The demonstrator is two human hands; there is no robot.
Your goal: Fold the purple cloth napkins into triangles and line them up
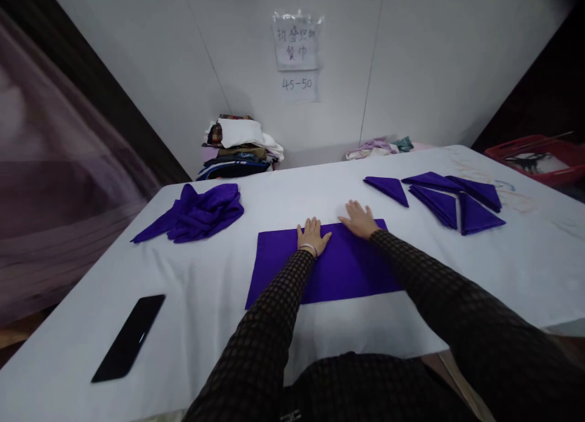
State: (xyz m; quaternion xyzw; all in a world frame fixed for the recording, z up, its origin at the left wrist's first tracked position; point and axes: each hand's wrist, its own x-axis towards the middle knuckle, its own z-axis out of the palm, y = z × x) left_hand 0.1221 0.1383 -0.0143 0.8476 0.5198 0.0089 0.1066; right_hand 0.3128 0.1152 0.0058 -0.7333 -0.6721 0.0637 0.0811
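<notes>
A purple cloth napkin (347, 270) lies folded into a flat rectangle in front of me on the white-covered table. My left hand (313, 236) rests flat near the middle of its far edge, fingers spread, with a bracelet at the wrist. Farther right, my right hand (360, 220) lies across the same far edge, palm down with fingers stretched out and slightly blurred. Neither hand grips anything. Several purple napkins folded into triangles, one of them apart from the rest (388, 189), lie at the far right. A crumpled heap of purple cloth (205, 212) sits at the far left.
A black phone-like slab (130, 337) lies at the table's left front. Behind the table stand a stack of folded clothes (240, 148) and a smaller cloth pile (377, 148). A red basket (543, 157) is at the right. Handwritten paper signs (297, 50) hang on the wall.
</notes>
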